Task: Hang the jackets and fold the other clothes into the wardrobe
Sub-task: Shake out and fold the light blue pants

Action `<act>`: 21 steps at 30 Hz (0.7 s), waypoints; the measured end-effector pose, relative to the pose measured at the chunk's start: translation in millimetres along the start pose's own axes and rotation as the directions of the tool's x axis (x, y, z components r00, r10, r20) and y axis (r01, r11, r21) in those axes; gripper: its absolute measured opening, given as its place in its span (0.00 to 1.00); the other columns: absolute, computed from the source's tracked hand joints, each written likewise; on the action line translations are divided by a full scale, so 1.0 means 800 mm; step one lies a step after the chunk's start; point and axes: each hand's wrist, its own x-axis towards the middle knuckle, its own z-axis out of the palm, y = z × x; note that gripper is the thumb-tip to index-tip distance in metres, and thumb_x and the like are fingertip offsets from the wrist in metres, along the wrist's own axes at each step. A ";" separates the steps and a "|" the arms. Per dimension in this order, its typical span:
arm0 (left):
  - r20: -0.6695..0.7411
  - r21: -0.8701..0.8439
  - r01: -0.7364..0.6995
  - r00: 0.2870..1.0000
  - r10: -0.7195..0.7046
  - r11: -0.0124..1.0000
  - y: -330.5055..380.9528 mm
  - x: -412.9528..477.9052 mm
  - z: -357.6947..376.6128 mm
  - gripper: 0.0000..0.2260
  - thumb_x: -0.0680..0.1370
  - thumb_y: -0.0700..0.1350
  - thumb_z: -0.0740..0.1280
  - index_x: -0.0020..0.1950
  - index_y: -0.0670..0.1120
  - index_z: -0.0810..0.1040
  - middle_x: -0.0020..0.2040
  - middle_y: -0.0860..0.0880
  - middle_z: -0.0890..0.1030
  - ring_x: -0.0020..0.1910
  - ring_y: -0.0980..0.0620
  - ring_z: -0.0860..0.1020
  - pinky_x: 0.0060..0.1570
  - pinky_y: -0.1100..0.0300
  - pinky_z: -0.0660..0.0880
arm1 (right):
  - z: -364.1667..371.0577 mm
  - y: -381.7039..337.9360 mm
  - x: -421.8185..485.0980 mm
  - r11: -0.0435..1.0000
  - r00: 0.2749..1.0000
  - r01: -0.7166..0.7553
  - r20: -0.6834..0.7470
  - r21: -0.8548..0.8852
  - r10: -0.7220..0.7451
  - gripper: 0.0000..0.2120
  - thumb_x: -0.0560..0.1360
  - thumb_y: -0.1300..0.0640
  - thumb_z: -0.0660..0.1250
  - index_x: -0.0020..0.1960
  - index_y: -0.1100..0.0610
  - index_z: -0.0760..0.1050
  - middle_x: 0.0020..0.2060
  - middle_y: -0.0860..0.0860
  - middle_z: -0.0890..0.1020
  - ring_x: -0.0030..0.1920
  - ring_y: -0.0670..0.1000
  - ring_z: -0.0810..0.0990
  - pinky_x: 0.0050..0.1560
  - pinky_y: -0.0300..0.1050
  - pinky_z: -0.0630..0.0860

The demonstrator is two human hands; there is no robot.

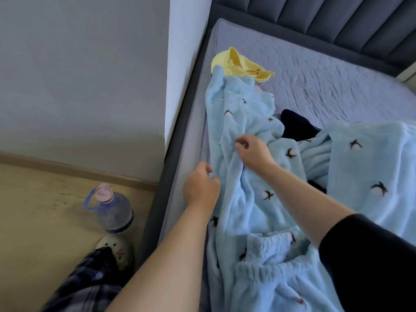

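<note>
Light blue fleece pyjama trousers [243, 122] with a dark bird print lie stretched along the left edge of the bed [326, 70], the elastic waistband nearest me. My left hand [201, 188] grips the trousers' left edge by the mattress side. My right hand [252, 152] pinches a fold of the same fabric a little farther up. A matching blue fleece piece [371, 167] lies to the right. A yellow garment [238, 64] sits crumpled beyond the trouser leg. A dark navy garment [297, 124] shows between the blue pieces.
A white wall corner [186, 64] stands close to the bed's left side. On the wooden floor stand a large water bottle [112, 210] with a pink cap and a slipper [117, 248]. The padded grey headboard [337, 21] runs along the far side.
</note>
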 end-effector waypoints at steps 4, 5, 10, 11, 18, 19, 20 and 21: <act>0.404 -0.054 0.001 0.915 0.021 0.999 0.018 -0.007 -0.002 0.17 0.76 0.58 0.63 0.32 0.48 0.74 0.27 0.55 0.74 0.29 0.54 0.74 0.26 0.61 0.64 | 0.002 0.021 -0.046 0.975 0.973 -0.221 -0.058 0.020 0.222 0.18 0.78 0.51 0.58 0.33 0.59 0.71 0.29 0.54 0.77 0.31 0.54 0.75 0.31 0.46 0.69; 0.494 -0.043 0.023 0.869 0.001 0.999 0.020 -0.011 -0.002 0.19 0.74 0.61 0.64 0.31 0.49 0.74 0.27 0.55 0.75 0.28 0.55 0.74 0.26 0.62 0.65 | 0.007 0.027 -0.060 0.956 0.957 -0.287 0.045 0.055 0.285 0.19 0.79 0.51 0.58 0.34 0.60 0.73 0.29 0.56 0.78 0.29 0.56 0.75 0.29 0.44 0.70; 0.414 0.001 0.181 0.895 -0.165 0.983 -0.001 -0.024 -0.002 0.07 0.75 0.46 0.64 0.43 0.44 0.79 0.40 0.47 0.79 0.42 0.44 0.78 0.31 0.61 0.67 | 0.014 0.055 -0.116 0.779 0.899 -0.436 0.258 0.451 0.354 0.11 0.81 0.59 0.57 0.47 0.60 0.77 0.36 0.54 0.79 0.33 0.50 0.75 0.34 0.41 0.72; 0.356 -0.044 0.252 0.908 -0.221 0.967 -0.008 -0.028 -0.004 0.07 0.76 0.45 0.64 0.45 0.43 0.79 0.41 0.46 0.79 0.43 0.43 0.78 0.33 0.60 0.68 | 0.011 0.062 -0.124 0.811 0.926 -0.376 0.170 0.448 0.336 0.10 0.80 0.59 0.58 0.52 0.60 0.77 0.39 0.53 0.80 0.38 0.51 0.77 0.40 0.43 0.74; 0.091 0.323 -0.401 0.915 0.393 0.857 0.004 -0.073 -0.034 0.07 0.77 0.40 0.63 0.55 0.43 0.73 0.52 0.46 0.74 0.47 0.44 0.75 0.38 0.54 0.66 | -0.017 0.082 -0.215 0.998 0.925 0.062 -0.377 0.033 -0.045 0.11 0.79 0.62 0.58 0.57 0.61 0.76 0.51 0.50 0.77 0.54 0.49 0.72 0.53 0.32 0.62; 0.103 0.306 -0.528 0.846 0.523 0.793 0.019 -0.082 -0.037 0.07 0.76 0.37 0.64 0.54 0.41 0.74 0.51 0.45 0.75 0.46 0.43 0.75 0.36 0.54 0.67 | -0.023 0.085 -0.228 0.994 0.896 0.103 -0.432 -0.026 -0.104 0.10 0.77 0.64 0.58 0.53 0.63 0.77 0.47 0.53 0.79 0.50 0.52 0.74 0.50 0.33 0.64; 0.131 0.260 -0.651 0.755 0.642 0.713 0.031 -0.094 -0.040 0.06 0.74 0.34 0.64 0.50 0.39 0.76 0.48 0.43 0.76 0.43 0.42 0.76 0.34 0.53 0.69 | -0.029 0.090 -0.242 0.989 0.867 0.128 -0.476 -0.069 -0.146 0.09 0.75 0.64 0.59 0.49 0.64 0.78 0.42 0.55 0.79 0.45 0.54 0.75 0.47 0.35 0.65; 0.162 0.201 -0.765 0.642 0.750 0.611 0.044 -0.110 -0.041 0.05 0.72 0.33 0.64 0.45 0.38 0.78 0.43 0.42 0.77 0.39 0.42 0.76 0.30 0.53 0.71 | -0.035 0.094 -0.256 0.988 0.854 0.127 -0.497 -0.090 -0.154 0.08 0.74 0.65 0.60 0.47 0.64 0.78 0.37 0.56 0.79 0.40 0.55 0.76 0.42 0.39 0.68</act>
